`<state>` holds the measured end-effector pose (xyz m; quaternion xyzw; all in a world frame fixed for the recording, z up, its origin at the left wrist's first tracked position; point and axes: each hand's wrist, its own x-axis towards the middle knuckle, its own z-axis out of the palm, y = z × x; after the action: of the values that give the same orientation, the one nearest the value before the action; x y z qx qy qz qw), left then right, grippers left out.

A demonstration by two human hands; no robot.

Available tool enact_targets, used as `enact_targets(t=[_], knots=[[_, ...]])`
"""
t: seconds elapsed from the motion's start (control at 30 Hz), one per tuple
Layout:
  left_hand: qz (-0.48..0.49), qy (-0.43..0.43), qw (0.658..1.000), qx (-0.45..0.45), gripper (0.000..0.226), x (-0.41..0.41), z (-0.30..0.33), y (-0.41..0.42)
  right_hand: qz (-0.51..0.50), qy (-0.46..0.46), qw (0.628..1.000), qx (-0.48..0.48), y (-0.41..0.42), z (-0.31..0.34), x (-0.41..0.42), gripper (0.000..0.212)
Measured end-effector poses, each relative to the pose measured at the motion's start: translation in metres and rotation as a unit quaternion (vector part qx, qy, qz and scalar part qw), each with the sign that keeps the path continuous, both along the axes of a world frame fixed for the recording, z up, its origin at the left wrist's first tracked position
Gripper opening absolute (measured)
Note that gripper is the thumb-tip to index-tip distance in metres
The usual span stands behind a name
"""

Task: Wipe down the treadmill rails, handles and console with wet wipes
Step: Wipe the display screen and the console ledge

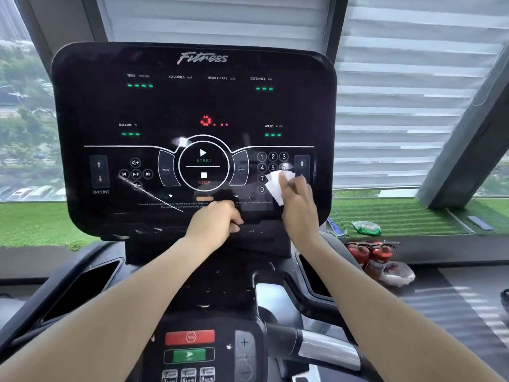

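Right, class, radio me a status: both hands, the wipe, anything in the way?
Right hand pinching wet wipe, on console keypad. Left hand curled at console's lower edge; grip unclear. Nothing blocking the panel.

Both my bare forearms reach forward and up, the left from the lower left, the right from the lower right. My left hand (pixel 214 220) sits knuckles up with its fingers curled under, at the console's (pixel 192 106) lower edge. My right hand (pixel 296 201) is raised higher, toward the lower right corner, pinching a white wipe (pixel 276 186) against the panel.
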<state>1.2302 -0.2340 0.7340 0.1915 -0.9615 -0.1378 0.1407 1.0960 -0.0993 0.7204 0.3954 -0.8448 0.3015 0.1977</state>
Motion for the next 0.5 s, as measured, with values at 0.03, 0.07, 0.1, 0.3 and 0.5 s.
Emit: enact_targets(t=[0.03, 0.07, 0.1, 0.3, 0.5], knots=[[0.002, 0.0, 1.0, 0.008, 0.021, -0.001, -0.001, -0.001, -0.037, -0.017, 0.999, -0.024, 0.007, -0.001, -0.006, 0.051], [0.004, 0.001, 1.0, 0.015, 0.021, -0.002, -0.002, -0.002, -0.064, -0.033, 0.995, -0.067, 0.011, -0.002, -0.013, 0.049], [0.004, 0.003, 1.0, 0.021, 0.021, -0.003, -0.003, -0.003, -0.103, -0.055, 0.987, -0.107, 0.013, 0.0, -0.017, 0.046], [-0.02, 0.01, 1.0, -0.003, 0.021, -0.001, -0.003, -0.002, -0.011, 0.021, 0.997, -0.078, -0.027, 0.004, 0.024, 0.011], [-0.041, -0.018, 0.999, -0.017, 0.024, 0.01, 0.002, -0.009, 0.009, -0.023, 0.999, -0.028, -0.02, 0.002, 0.006, 0.056]])
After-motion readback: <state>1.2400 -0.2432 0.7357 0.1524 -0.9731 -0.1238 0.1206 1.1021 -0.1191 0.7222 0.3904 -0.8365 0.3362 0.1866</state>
